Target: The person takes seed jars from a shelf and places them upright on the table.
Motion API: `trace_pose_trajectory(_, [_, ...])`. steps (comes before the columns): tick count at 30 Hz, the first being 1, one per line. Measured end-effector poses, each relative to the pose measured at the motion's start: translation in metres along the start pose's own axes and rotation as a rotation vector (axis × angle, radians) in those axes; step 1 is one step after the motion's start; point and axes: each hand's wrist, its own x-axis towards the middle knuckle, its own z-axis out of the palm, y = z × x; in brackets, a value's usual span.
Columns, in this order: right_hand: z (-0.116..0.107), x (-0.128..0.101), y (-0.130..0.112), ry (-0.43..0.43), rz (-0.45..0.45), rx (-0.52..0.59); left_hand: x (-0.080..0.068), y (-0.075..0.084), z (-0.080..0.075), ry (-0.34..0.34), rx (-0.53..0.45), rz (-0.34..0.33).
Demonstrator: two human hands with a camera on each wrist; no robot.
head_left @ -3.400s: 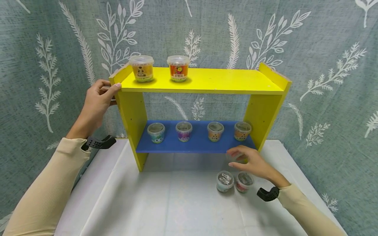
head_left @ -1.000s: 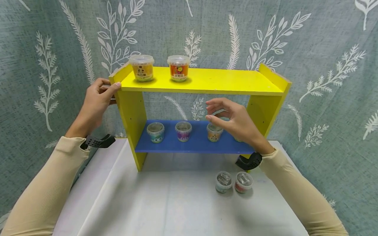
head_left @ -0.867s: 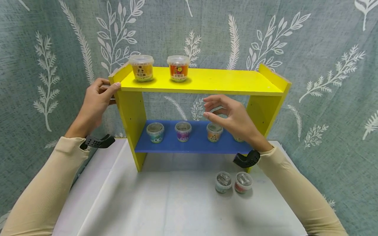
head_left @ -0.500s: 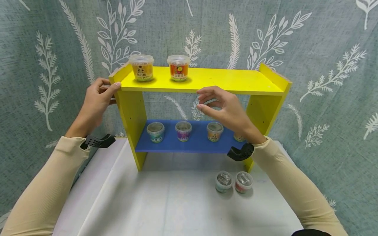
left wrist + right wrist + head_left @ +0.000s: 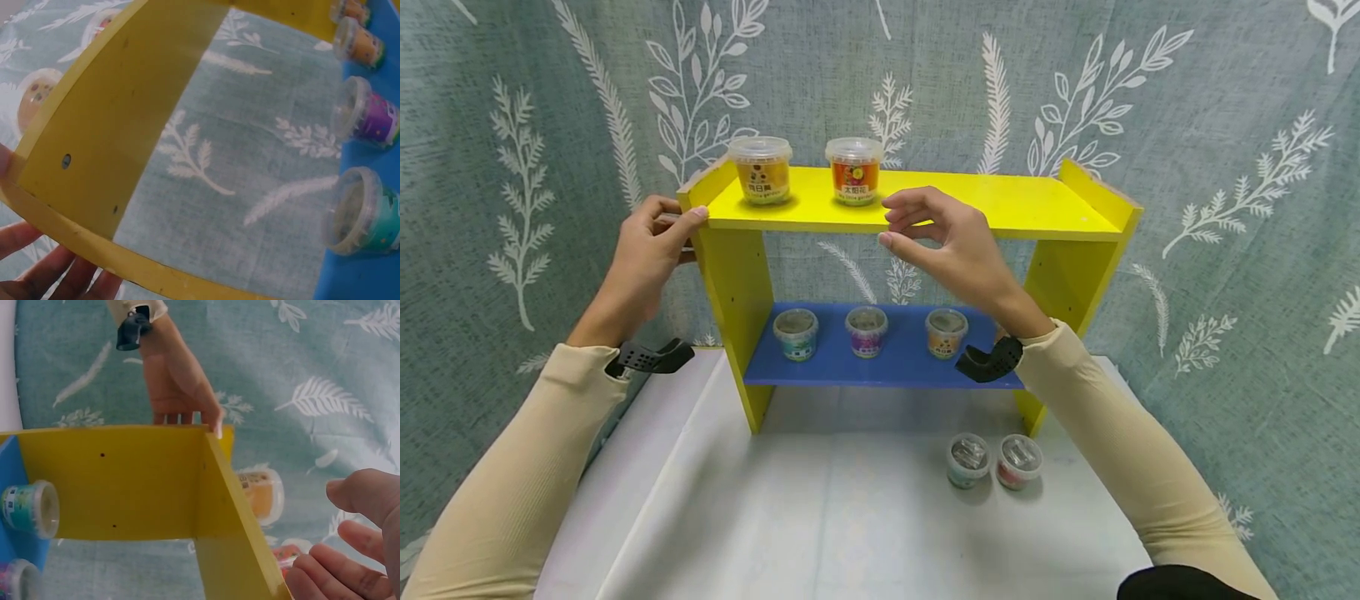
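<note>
1. Centrally, yellow shelf (image 5: 917, 204) standing on the white desk (image 5: 820, 517), with blue lower board (image 5: 887, 362) between its side panels.
2. Left hand (image 5: 643, 258) gripping the shelf's upper left corner: thumb on the front edge of the top board, fingers curled round the outside of the side panel.
3. Right hand (image 5: 943, 242) raised in front of the top board's front edge, fingers loosely bent and apart; whether anything is pinched between thumb and fingertips cannot be told.
4. Yellow-labelled cup (image 5: 762, 171) and orange-labelled cup (image 5: 853, 171) upright on the top board, left of the right hand, the orange one nearest it.
5. Teal cup (image 5: 795, 333), purple cup (image 5: 866, 331) and orange cup (image 5: 946, 332) in a row on the blue board.
6. Two lidded cups (image 5: 994, 460) side by side on the desk, in front of the shelf's right leg.
</note>
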Motion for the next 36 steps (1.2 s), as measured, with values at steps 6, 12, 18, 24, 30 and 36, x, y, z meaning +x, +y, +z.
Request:
trace_pose_trajectory(6, [0.001,0.012,-0.001,0.009,0.034,-0.009,0.001,-0.001,-0.002,-0.005,0.003,0.008])
trace_pose_trajectory(12, [0.003,0.025,0.001,0.021,0.03,-0.03,0.002,-0.001,-0.003,-0.004,-0.004,0.007])
trace_pose_trajectory(18, [0.004,0.035,0.0,0.063,0.061,-0.055,0.001,-0.001,-0.002,-0.011,0.004,0.009])
trace_pose_trajectory(24, [0.006,0.046,0.0,0.109,0.106,-0.113,0.001,0.0,-0.002,-0.012,-0.006,0.0])
trace_pose_trajectory(30, [0.004,0.057,0.004,0.113,0.199,-0.159,0.001,-0.002,-0.003,-0.014,-0.021,-0.005])
trace_pose_trajectory(36, [0.003,0.066,0.005,0.073,0.318,-0.171,0.002,-0.003,-0.003,-0.011,-0.029,-0.013])
